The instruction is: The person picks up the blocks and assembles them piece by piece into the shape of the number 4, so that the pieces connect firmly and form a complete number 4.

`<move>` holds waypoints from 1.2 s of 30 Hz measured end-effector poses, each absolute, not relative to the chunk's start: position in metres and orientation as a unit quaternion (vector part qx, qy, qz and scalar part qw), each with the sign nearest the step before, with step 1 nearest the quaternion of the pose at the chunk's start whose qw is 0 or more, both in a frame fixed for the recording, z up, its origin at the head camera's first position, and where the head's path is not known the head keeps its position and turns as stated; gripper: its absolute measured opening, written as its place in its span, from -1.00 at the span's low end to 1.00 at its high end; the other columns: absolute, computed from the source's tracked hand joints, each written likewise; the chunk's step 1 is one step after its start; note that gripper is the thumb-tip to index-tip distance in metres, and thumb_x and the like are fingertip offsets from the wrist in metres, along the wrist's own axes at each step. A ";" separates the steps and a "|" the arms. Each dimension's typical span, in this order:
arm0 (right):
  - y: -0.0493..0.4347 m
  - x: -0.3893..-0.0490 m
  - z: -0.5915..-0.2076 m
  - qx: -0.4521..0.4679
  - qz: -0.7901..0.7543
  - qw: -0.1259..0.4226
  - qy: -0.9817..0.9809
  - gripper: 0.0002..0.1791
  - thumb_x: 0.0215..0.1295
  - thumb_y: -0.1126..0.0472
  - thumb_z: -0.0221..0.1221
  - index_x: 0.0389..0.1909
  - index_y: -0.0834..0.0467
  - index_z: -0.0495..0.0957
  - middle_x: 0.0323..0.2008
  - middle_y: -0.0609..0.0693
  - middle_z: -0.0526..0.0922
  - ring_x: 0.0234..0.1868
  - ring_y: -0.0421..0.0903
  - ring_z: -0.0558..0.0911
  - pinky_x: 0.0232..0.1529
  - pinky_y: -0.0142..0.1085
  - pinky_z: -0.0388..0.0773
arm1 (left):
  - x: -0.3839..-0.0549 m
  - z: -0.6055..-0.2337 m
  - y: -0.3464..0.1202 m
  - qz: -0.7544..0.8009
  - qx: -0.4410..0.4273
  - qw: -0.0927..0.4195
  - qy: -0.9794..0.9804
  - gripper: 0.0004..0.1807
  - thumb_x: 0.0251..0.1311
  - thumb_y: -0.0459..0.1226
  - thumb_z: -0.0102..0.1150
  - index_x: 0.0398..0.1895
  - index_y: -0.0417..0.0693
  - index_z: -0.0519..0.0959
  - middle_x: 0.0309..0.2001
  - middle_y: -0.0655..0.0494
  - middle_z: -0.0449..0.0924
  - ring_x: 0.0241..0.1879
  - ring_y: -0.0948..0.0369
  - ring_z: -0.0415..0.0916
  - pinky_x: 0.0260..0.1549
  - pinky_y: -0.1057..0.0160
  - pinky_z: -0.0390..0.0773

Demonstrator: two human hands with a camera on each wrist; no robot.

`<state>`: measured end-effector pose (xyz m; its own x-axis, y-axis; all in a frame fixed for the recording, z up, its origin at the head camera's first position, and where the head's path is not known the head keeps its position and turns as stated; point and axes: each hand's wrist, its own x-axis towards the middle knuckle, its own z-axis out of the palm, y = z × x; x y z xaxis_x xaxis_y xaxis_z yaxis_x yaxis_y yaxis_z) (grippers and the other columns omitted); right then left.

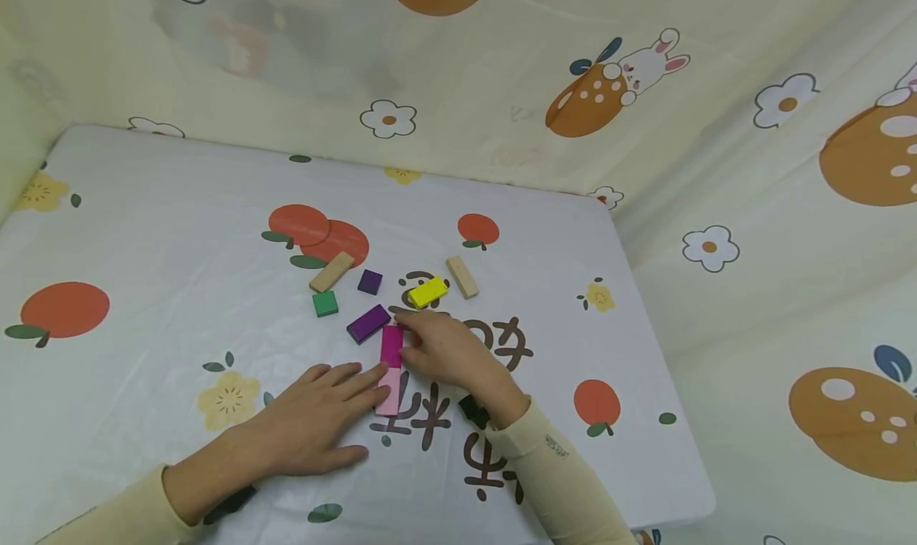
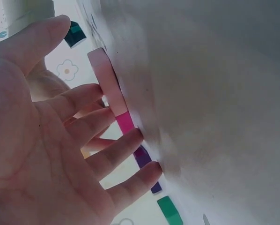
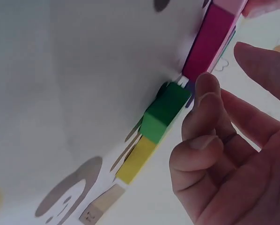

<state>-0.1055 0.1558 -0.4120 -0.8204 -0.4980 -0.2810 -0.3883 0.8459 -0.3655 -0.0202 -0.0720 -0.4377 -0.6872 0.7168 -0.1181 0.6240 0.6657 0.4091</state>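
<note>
A light pink block and a magenta block lie end to end on the table. My left hand lies spread beside them, its straight fingers touching their left side. My right hand is at the far right end of the magenta block, fingers loosely bent and thumb apart from the index finger. In the right wrist view a green block lies close to the index fingertip; the hand hides it in the head view. A purple block lies slantwise just beyond the magenta one.
Farther back lie a small green block, a dark purple block, a yellow block and two plain wooden blocks, one at left and one at right. A printed curtain hangs behind the table.
</note>
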 end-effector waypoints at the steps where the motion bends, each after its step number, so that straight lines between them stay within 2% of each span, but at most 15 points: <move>1: 0.157 -0.106 -0.412 -0.232 -0.148 0.183 0.944 -0.39 0.39 0.13 0.29 0.44 0.06 0.47 -0.33 -0.09 0.56 -0.26 -0.12 0.54 -0.26 -0.31 0.52 | -0.020 -0.438 -0.072 0.171 0.371 0.136 0.903 -0.15 0.16 0.18 0.36 0.53 0.19 0.39 0.59 0.10 0.25 0.50 -0.08 0.27 0.38 -0.26 0.35; 10: 0.163 -0.109 -0.409 -0.216 -0.148 0.171 0.950 -0.42 0.38 0.12 0.32 0.40 0.06 0.51 -0.21 -0.02 0.65 -0.18 -0.07 0.56 -0.06 -0.19 0.63 | -0.020 -0.435 -0.072 0.175 0.368 0.140 0.903 -0.14 0.16 0.18 0.36 0.53 0.18 0.39 0.60 0.10 0.25 0.50 -0.08 0.27 0.38 -0.27 0.35; 16: 0.164 -0.111 -0.409 -0.215 -0.146 0.168 0.951 -0.43 0.37 0.12 0.33 0.38 0.04 0.52 -0.17 0.00 0.67 -0.16 -0.06 0.58 -0.02 -0.17 0.65 | -0.019 -0.435 -0.072 0.170 0.368 0.136 0.904 -0.15 0.17 0.19 0.36 0.52 0.18 0.40 0.59 0.09 0.25 0.50 -0.09 0.28 0.38 -0.26 0.35; 21: 0.163 -0.112 -0.409 -0.215 -0.142 0.167 0.952 -0.43 0.37 0.11 0.33 0.39 0.04 0.51 -0.05 0.02 0.70 -0.08 -0.04 0.59 0.11 -0.12 0.65 | -0.019 -0.436 -0.072 0.168 0.370 0.129 0.904 -0.15 0.16 0.20 0.36 0.52 0.18 0.40 0.59 0.09 0.25 0.50 -0.09 0.28 0.37 -0.25 0.36; 23: 0.163 -0.112 -0.409 -0.216 -0.138 0.166 0.952 -0.43 0.37 0.10 0.33 0.38 0.04 0.51 -0.06 0.02 0.69 -0.09 -0.05 0.59 0.09 -0.13 0.65 | -0.019 -0.436 -0.072 0.170 0.370 0.129 0.904 -0.15 0.16 0.20 0.36 0.52 0.18 0.40 0.59 0.09 0.25 0.50 -0.09 0.28 0.37 -0.25 0.36; 30: 0.164 -0.113 -0.411 -0.223 -0.117 0.140 0.958 -0.48 0.35 0.12 0.34 0.33 0.01 0.56 -0.20 -0.02 0.60 -0.26 -0.11 0.54 -0.23 -0.29 0.57 | -0.019 -0.437 -0.072 0.168 0.370 0.129 0.905 -0.14 0.16 0.21 0.36 0.52 0.19 0.40 0.59 0.10 0.25 0.50 -0.09 0.28 0.38 -0.26 0.35; 36: 0.166 -0.114 -0.417 -0.220 -0.079 0.101 0.967 -0.52 0.33 0.14 0.36 0.27 0.01 0.61 -0.10 0.01 0.59 -0.21 -0.10 0.51 -0.23 -0.30 0.56 | -0.019 -0.438 -0.071 0.167 0.371 0.126 0.905 -0.14 0.15 0.21 0.36 0.52 0.19 0.40 0.59 0.10 0.25 0.50 -0.08 0.28 0.38 -0.25 0.36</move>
